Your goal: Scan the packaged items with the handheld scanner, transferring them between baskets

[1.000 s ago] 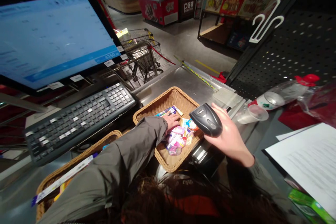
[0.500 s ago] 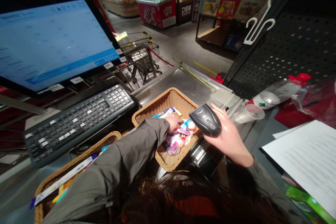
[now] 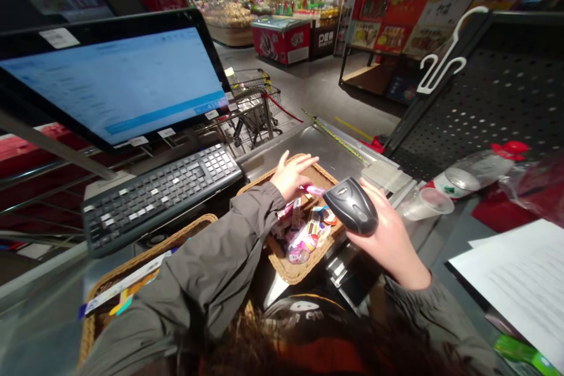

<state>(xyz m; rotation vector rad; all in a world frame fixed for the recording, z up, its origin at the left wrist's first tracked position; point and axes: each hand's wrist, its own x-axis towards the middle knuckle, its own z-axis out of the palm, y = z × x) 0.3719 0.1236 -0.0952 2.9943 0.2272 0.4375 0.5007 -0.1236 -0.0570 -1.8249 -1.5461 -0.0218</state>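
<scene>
My right hand is closed around a black barcode scanner, held just right of a wicker basket. The basket holds several small colourful packets. My left hand is raised above the basket, pinching a small pink item between thumb and finger while the other fingers spread. The pink item's tip is close to the scanner's head. A second wicker basket with long flat packets sits near my left elbow.
A black keyboard and a lit monitor stand to the left. Clear plastic cups, a red-capped bottle and white paper lie on the right. A black pegboard panel rises behind them. A shopping trolley stands beyond the steel counter.
My left hand has come up out of the basket with a small pink item and now holds it by the scanner. The camera view has tilted upward.
</scene>
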